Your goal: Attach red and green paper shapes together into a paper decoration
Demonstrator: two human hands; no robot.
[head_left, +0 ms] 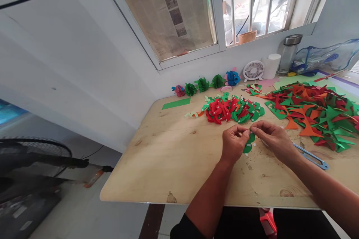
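Between thumb and fingers, my left hand (pixel 233 141) pinches a green paper cutout (pixel 248 147) with rounded edges and small white patches. My right hand (pixel 274 139) is closed at the cutout's upper end, its thumb and index fingertips almost touching my left thumb. A light blue utility knife (pixel 312 157) lies on the table, partly under my right wrist. Just beyond my hands sits a heap of cutouts: red pieces (pixel 217 110) on its left and green pieces (pixel 254 110) on its right, several with white patches.
Orange, red and green paper scraps (pixel 311 108) cover the table's right side. Folded paper figures (pixel 202 84) line the wall, beside a small white fan (pixel 254 71) and a glass bottle (pixel 288 55). A green strip (pixel 176 103) lies near the wooden table's (pixel 157 157) back left.
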